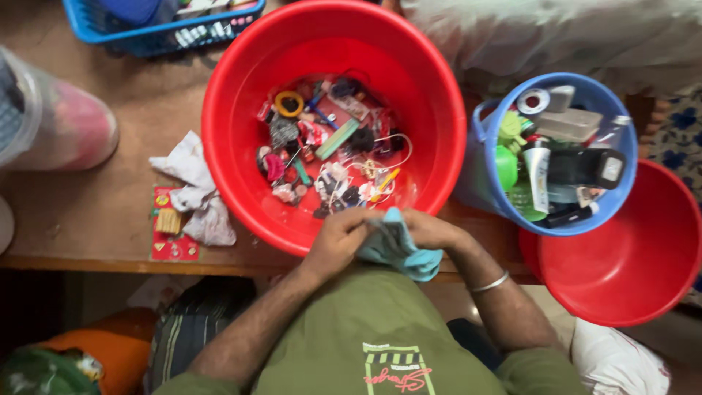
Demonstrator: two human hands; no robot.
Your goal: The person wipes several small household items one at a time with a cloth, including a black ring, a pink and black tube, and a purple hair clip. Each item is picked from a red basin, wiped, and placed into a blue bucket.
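Both of my hands meet at the near rim of a big red tub (241,80) on a wooden table. My left hand (338,238) and my right hand (433,231) together grip a light blue cloth (395,252), which hangs down between them over my green shirt. A metal bangle (490,282) circles my right wrist. The tub's bottom holds several small items: a yellow ring (289,103), cables, pens and little packets. What the cloth may wrap is hidden.
A blue bucket (482,186) of bottles, tubes and a black case stands right of the tub, an empty red tub (621,271) beyond it. A white rag (194,186) and a red card lie left. A blue basket (157,33) sits at the back.
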